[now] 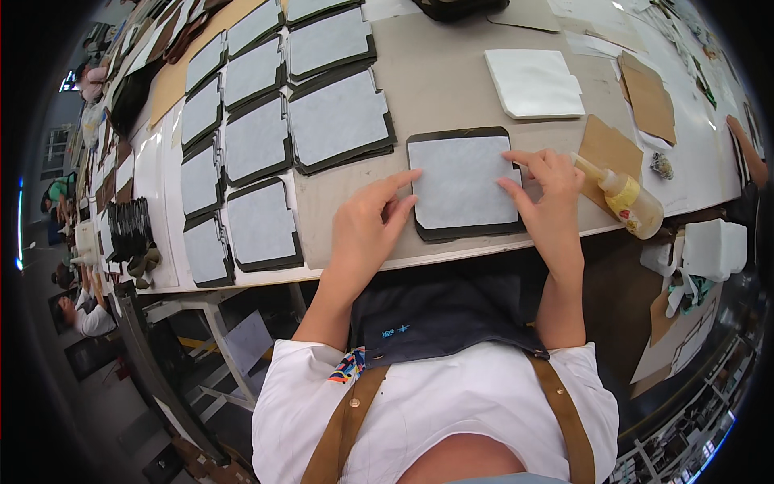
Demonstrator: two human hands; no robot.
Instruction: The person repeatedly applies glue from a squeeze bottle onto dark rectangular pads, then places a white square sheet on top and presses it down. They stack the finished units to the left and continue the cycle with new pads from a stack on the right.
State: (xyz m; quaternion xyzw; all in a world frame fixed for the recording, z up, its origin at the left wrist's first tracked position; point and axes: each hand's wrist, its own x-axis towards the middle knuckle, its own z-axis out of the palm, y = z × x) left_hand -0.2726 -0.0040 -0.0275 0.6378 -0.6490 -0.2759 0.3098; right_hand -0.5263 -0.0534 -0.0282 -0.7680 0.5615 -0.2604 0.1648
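A squarish dark leather-like panel with a pale grey-white sheet on its face lies near the table's front edge, straight before me. The dark border shows around the sheet, and a small notch breaks its right side. My left hand is at the panel's left edge, index finger and thumb apart, their tips at the border. At the right edge my right hand has its index finger and thumb spread, tips on the sheet's margin. Neither hand grips the panel.
Stacks of similar sheet-faced panels stand in rows at the left. A white stack of sheets lies behind my right hand. Beside that hand, a yellowish squeeze bottle leans over brown card. People work far left.
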